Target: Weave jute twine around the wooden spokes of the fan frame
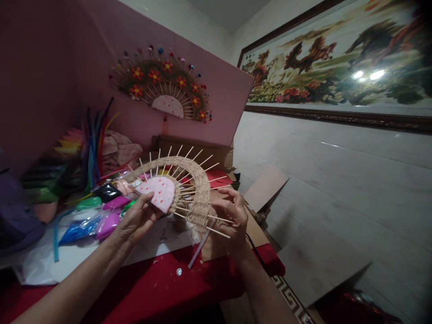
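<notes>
My left hand (140,218) grips a half-round fan by the pink dotted cloth half-disc (161,194) at its centre, thumb on the front. Thin wooden sticks fan out from the disc, and a tan woven cord band (200,189) runs through them in an arc. At the right end of the band, my right hand (232,213) has its fingers curled in around the edge and the lower sticks; the fingertips are partly hidden. Just below them a translucent stick (199,252) slants down over the table; I cannot tell whether my fingers hold it.
A finished fan with red and orange flowers (165,85) hangs on a pink board (222,99). Bagged coloured clay (81,229), pipe cleaners (96,144) and a cardboard box (189,150) crowd the table with the red cloth (162,279). A framed horse picture (337,63) is on the wall.
</notes>
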`<state>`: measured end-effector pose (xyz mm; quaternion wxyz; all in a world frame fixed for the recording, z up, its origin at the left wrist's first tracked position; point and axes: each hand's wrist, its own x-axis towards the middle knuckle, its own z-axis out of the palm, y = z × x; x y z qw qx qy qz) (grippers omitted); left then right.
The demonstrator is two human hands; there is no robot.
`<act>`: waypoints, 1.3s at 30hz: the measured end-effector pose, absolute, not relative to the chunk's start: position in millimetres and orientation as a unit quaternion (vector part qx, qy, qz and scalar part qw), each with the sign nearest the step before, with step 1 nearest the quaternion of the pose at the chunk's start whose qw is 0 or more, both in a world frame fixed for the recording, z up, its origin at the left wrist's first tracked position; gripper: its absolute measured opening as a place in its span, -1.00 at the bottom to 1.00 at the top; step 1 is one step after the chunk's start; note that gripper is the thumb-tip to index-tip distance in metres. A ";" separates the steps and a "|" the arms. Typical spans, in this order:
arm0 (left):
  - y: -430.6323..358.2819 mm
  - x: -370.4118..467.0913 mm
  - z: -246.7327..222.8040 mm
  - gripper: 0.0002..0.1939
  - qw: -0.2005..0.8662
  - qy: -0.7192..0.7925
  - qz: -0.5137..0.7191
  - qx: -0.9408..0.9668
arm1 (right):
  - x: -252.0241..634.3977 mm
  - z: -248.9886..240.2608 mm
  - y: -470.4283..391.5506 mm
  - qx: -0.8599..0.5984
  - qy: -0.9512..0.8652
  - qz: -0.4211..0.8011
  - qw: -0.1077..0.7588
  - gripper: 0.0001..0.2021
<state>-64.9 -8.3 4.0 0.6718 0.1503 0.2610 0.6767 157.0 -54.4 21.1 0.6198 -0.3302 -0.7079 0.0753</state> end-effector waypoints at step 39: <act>-8.6 -69.0 2.5 -0.61 0.700 0.252 0.639 0.196 | 148.7 20.3 -49.5 -0.350 -0.601 0.249 0.674 -0.95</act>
